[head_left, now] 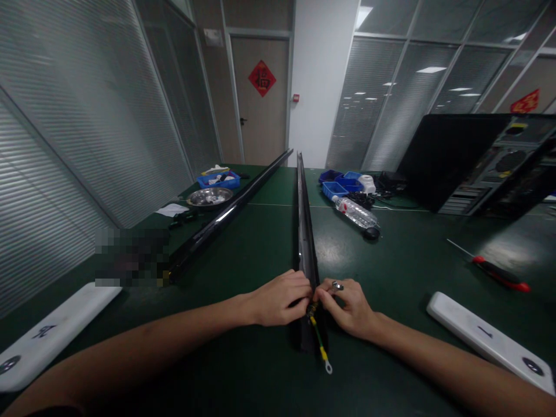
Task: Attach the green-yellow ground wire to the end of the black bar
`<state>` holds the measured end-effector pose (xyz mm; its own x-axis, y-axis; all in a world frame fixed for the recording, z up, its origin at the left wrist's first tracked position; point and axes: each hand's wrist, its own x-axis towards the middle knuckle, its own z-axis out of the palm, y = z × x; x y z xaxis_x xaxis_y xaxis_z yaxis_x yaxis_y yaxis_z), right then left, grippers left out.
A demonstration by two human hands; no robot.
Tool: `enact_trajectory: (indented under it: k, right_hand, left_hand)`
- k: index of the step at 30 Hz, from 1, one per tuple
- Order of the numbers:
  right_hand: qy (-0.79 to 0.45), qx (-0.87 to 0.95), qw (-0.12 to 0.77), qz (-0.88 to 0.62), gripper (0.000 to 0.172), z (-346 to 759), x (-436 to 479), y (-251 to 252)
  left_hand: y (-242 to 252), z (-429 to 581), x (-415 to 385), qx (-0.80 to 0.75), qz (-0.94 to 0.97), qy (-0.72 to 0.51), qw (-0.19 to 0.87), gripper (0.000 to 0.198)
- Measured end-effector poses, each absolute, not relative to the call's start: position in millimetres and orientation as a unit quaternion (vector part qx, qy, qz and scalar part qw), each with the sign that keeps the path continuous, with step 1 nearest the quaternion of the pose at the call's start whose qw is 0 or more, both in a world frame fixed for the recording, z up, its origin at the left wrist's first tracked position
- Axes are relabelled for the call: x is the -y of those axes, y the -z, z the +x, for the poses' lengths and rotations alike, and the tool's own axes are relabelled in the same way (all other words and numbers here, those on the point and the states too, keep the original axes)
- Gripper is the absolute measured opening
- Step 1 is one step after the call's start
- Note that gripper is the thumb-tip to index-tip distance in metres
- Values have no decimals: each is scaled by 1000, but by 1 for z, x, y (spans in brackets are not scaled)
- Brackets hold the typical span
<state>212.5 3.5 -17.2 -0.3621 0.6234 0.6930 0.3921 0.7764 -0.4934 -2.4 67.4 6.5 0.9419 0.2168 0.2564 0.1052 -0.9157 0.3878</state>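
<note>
A long dark channel-shaped rail [306,243] lies lengthwise on the green table. Near its close end, my left hand [282,296] has its fingers curled over the left edge. My right hand [347,304], with a ring on one finger, pinches at the right edge opposite; its fingertips are partly hidden. From between the hands a green-and-yellow wire [319,336] runs towards me along the rail, ending in a metal ring terminal [328,367]. A second long black rail [226,217] lies slanted to the left, touched by neither hand.
Left are a blue tray [232,182], a metal bowl [208,197] and a white bar [56,336]. To the right lie blue bins [334,190], a plastic bottle [356,214], a red-and-black screwdriver [499,273], another white bar [486,336] and an opened computer case [490,168].
</note>
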Motion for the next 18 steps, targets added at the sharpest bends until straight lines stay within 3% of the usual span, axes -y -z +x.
enact_trajectory:
  k: [8,18]
  right_hand:
    - [-103,840,436,-306,27,214,-1,17]
    - [-177,835,429,-296,29,215,-5,15]
  left_hand:
    - [-4,-2,-68,-88,969,-141,184,12]
    - [-6,-2,-68,-82,966,-153,192,10]
